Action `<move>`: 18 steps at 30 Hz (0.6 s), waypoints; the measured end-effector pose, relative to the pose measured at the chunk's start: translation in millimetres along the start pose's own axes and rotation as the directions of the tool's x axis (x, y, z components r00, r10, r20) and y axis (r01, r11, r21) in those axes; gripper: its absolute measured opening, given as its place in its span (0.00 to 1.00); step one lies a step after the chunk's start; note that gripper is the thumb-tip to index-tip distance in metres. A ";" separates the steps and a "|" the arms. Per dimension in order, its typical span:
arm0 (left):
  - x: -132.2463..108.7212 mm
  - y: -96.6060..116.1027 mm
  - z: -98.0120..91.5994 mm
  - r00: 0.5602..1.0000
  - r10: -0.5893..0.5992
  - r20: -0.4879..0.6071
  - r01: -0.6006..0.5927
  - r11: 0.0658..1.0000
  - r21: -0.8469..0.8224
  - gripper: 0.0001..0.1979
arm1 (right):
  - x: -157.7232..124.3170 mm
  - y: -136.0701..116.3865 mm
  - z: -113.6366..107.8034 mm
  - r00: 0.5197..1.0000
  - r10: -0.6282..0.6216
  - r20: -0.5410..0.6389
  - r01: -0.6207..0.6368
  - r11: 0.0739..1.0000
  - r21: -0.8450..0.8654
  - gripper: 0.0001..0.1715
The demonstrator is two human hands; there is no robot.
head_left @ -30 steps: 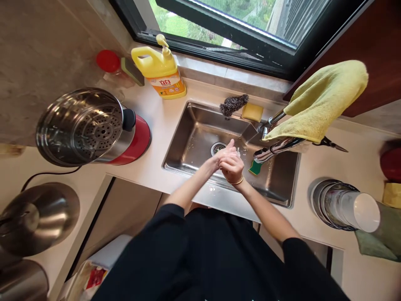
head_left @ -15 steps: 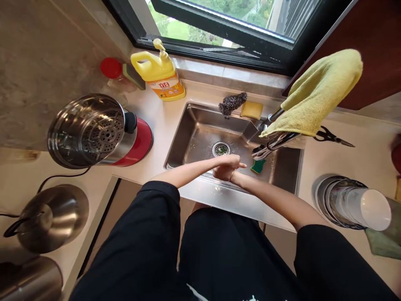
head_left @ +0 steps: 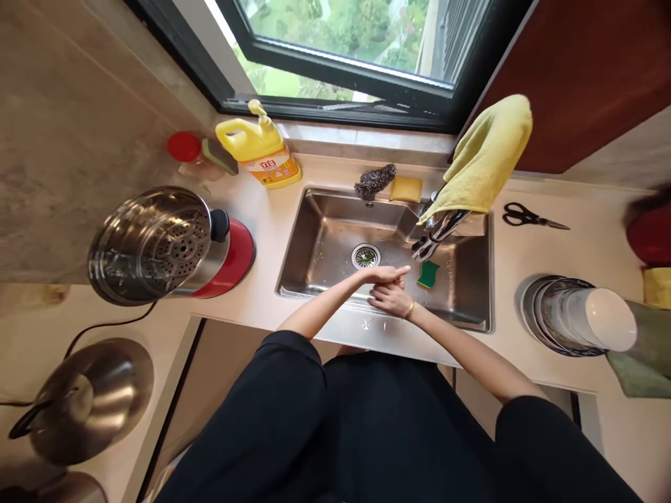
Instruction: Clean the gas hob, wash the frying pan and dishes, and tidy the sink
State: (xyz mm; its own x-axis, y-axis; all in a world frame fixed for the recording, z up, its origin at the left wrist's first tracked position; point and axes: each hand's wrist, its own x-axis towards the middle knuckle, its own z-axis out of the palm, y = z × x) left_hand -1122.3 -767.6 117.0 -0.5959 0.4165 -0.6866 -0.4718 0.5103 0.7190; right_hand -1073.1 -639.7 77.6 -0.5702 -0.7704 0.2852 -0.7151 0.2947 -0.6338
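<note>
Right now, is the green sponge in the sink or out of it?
In: the green sponge lies on the bottom of the sink, to the right of the drain.

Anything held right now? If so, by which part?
No object visible in either hand: the left hand and right hand overlap each other at the sink.
</note>
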 end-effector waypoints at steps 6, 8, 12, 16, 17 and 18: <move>-51.4 -17.1 -3.3 0.937 0.323 0.137 -0.184 0.785 -0.591 0.23 | -38.9 -29.6 -23.9 0.708 0.595 -0.382 -0.415 0.787 0.457 0.30; -60.9 -20.5 9.8 0.931 0.363 0.035 -0.274 0.759 -0.590 0.23 | -47.6 -37.3 -32.3 0.620 0.741 -0.259 -0.440 0.602 0.666 0.32; -70.3 -18.2 33.9 0.876 0.400 -0.269 -0.468 0.839 -0.278 0.20 | -66.2 -46.9 -53.8 0.501 0.862 -0.077 -0.459 0.340 0.821 0.27; -75.7 -10.5 39.8 0.680 0.545 -0.492 -0.603 0.796 0.049 0.08 | -86.2 -51.8 -80.1 0.398 0.902 -0.165 -0.470 0.355 0.808 0.26; -76.6 -8.6 38.3 0.657 0.556 -0.509 -0.611 0.788 0.071 0.06 | -90.6 -52.6 -88.3 0.380 0.900 -0.215 -0.468 0.388 0.794 0.27; -77.1 -6.7 36.2 0.648 0.558 -0.519 -0.614 0.785 0.078 0.05 | -94.6 -53.4 -97.3 0.360 0.894 -0.266 -0.462 0.419 0.782 0.27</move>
State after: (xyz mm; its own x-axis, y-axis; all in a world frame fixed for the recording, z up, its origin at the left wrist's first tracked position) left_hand -1049.7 -775.9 161.3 -0.9863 0.1643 0.0122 0.0460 0.2035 0.9780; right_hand -1020.3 -527.5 154.5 -0.9524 0.1364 -0.2726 0.2799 0.0376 -0.9593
